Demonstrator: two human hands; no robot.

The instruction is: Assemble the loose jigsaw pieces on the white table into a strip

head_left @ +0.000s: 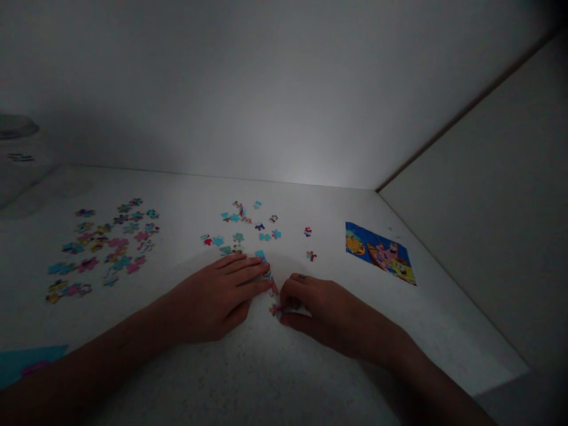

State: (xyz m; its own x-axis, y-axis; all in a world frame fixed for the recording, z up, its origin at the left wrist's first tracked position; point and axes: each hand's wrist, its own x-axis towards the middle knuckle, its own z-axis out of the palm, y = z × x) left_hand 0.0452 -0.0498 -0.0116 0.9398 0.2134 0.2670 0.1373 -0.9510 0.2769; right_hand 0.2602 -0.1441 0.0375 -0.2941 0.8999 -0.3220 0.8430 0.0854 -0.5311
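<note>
While steadying jigsaw pieces [275, 309] at near centre of counter [248, 378]: left grip [217, 299] wide and flat; right grip [322, 313] narrow, pinching them.

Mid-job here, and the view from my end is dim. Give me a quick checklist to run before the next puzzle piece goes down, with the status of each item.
Left hand at the pieces between the hands: ok.
Right hand over the small pink pieces: ok.
Those pieces joined together: cannot tell, the fingers hide them.
SpongeBob picture card uncovered: ok.
Left pile of loose pieces and middle pile of loose pieces in view: ok.
Light around the hands: not ok, dim.
</note>
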